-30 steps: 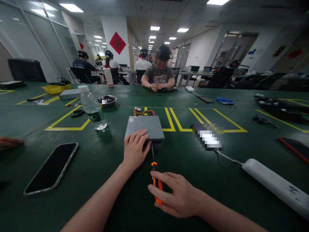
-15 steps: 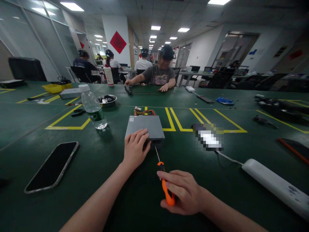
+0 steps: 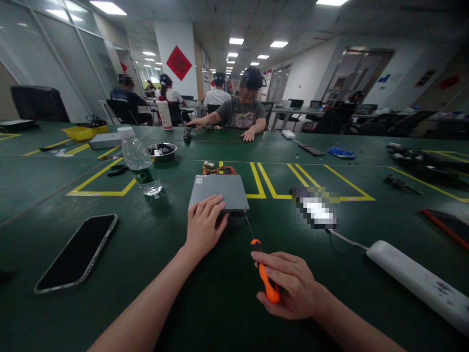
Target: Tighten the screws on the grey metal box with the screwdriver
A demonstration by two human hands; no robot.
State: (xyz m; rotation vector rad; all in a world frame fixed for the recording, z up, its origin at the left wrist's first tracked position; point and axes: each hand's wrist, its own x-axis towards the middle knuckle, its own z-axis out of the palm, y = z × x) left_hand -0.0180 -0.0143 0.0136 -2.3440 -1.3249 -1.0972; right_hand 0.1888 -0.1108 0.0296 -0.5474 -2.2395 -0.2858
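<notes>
A grey metal computer power supply [image 3: 225,189] lies on the green table, its bundle of coloured wires [image 3: 219,169] at the far side. My left hand [image 3: 205,221] grips its near left edge, fingers spread over the top and thumb against the front face. In my right hand [image 3: 293,282] is an orange and black screwdriver [image 3: 271,292], held by the handle between fingers and thumb. The thin shaft points up and away, its tip at the power supply's near right corner. Whether the tip sits on a screw is too small to tell.
To the left are a water bottle [image 3: 143,168], a phone [image 3: 77,253] and a metal bowl [image 3: 162,152]. A white power strip [image 3: 414,281] with a cable lies to the right, near a pixelated bright object [image 3: 315,208]. Across the table sits a person [image 3: 242,115].
My right hand has moved the screwdriver rightward, from below the power supply's front to its near right corner. My left hand stays on the power supply. The person opposite shifted a dark object leftward.
</notes>
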